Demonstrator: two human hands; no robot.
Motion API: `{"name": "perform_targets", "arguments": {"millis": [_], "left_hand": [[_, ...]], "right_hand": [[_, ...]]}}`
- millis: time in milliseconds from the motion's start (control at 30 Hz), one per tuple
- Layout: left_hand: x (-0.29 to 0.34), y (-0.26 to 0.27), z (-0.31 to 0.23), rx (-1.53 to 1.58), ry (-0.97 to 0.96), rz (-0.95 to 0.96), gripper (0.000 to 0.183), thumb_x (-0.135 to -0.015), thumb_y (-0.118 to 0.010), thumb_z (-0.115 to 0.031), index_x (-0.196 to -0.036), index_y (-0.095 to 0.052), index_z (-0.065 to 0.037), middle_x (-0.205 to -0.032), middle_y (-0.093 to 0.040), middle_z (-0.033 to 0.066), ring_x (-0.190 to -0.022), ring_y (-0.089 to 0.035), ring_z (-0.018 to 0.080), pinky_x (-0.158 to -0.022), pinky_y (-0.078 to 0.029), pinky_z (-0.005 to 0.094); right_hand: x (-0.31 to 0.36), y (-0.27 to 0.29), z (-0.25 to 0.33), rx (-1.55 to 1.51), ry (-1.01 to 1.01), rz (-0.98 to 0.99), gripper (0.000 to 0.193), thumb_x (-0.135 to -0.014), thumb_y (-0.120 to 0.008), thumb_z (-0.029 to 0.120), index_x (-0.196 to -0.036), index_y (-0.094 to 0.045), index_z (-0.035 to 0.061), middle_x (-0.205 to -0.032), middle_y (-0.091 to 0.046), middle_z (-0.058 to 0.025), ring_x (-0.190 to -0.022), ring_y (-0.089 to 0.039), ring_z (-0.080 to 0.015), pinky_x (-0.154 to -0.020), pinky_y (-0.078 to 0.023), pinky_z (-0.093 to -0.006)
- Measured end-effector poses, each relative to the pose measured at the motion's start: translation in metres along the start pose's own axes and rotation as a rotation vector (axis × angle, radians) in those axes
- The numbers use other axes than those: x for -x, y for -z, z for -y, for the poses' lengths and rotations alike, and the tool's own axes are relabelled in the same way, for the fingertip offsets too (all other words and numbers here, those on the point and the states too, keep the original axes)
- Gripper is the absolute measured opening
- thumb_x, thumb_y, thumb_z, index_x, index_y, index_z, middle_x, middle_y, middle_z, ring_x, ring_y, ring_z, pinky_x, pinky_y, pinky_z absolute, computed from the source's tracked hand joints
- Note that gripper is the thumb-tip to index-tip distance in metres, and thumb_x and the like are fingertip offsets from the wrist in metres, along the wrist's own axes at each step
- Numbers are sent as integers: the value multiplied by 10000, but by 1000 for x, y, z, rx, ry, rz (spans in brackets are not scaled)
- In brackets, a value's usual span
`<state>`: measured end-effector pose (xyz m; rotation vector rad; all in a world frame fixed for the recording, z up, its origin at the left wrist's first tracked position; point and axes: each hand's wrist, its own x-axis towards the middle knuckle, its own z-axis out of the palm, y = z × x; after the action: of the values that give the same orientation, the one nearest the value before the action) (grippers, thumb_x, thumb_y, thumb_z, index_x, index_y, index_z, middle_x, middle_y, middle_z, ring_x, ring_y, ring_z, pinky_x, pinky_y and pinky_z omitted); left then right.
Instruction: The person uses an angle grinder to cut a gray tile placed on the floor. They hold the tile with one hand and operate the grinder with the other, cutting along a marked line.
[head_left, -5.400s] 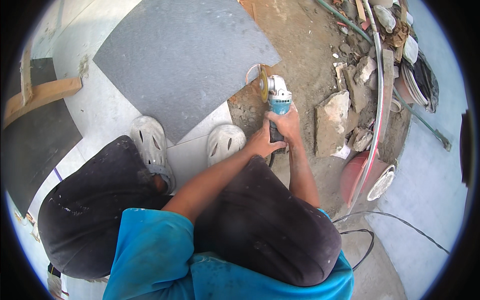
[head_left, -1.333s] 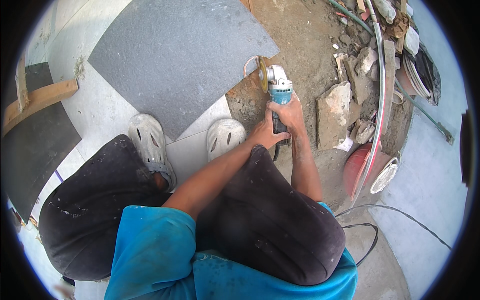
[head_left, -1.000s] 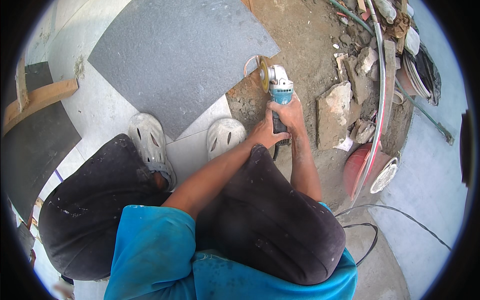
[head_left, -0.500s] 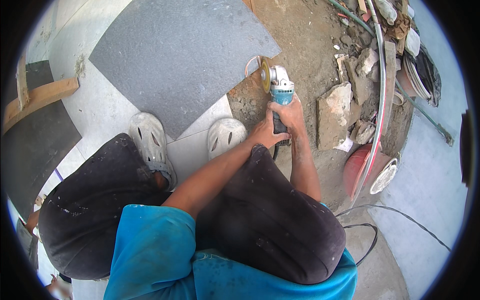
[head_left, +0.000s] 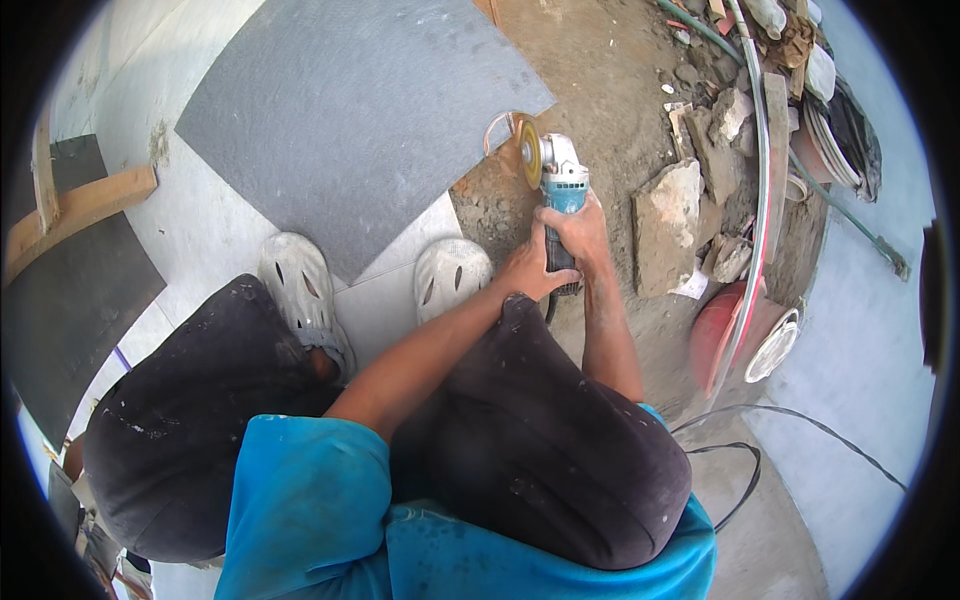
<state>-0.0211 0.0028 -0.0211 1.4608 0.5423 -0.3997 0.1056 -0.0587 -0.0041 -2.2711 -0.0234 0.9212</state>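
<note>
My left hand (head_left: 527, 264) and my right hand (head_left: 580, 232) are both closed around the blue-and-black body of an angle grinder (head_left: 566, 196). The right one grips nearer the silver head, with the left one lower, by the dark rear end. At the front, the grinder's yellowish disc (head_left: 530, 153) stands on edge beside the notched right corner of a large dark grey tile (head_left: 360, 120). I cannot tell whether disc and tile touch. A thin pinkish curved strip (head_left: 488, 133) shows at that notch. The grinder's black cord runs down behind my right knee.
Broken concrete slabs (head_left: 668, 228) and rubble lie on the dirt to the right. A long pale strip (head_left: 762, 170) passes over a red bucket (head_left: 715, 335). A black cable (head_left: 830, 435) curves at lower right. Wooden pieces (head_left: 90, 205) rest over another dark tile (head_left: 80, 300) at left.
The view has shifted slightly, and the grey tile's corner sits a little further left in it. Both hands keep the same hold on the grinder, which has barely moved.
</note>
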Motion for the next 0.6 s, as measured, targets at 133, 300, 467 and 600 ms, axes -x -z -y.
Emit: {"name": "perform_targets", "arguments": {"millis": [133,300,467,600], "left_hand": [[-2,38,-10,-316,18,136,502,-883,-724,-388,-1185,-612,-3,-1022,-724,181,-961,-699,354,-841,-529,445],[-35,122,-52,-499,-419,-620,424,-814,-781,-210,-1167,-597,-66,-1146,-640,127,-1113,-583,334,-940,-453,449],[-46,124,-52,-703,-553,-772,550,-788,-809,-231,-1210,-535,-8,-1237,-577,183,-1181,-526,352,-1009,-399,471],[10,62,-47,-133,58,-136,538,-855,-764,-328,-1190,-519,14,-1096,-682,177,-948,-688,308,-809,-528,445]], "right_hand": [[16,9,-11,-89,-79,-27,533,-641,-777,189,-1117,-641,-8,-968,-711,-111,-867,-674,-193,-807,-527,-333],[40,25,-57,-266,-178,-114,498,-662,-777,149,-1108,-633,-18,-957,-693,-82,-851,-658,-182,-785,-525,-331],[54,31,-57,-318,-212,-106,502,-663,-776,159,-1112,-632,-14,-962,-691,-89,-858,-657,-187,-791,-525,-336],[41,28,-32,-164,-115,-75,573,-633,-785,209,-1139,-632,-14,-992,-707,-119,-893,-673,-216,-813,-525,-350]]}}
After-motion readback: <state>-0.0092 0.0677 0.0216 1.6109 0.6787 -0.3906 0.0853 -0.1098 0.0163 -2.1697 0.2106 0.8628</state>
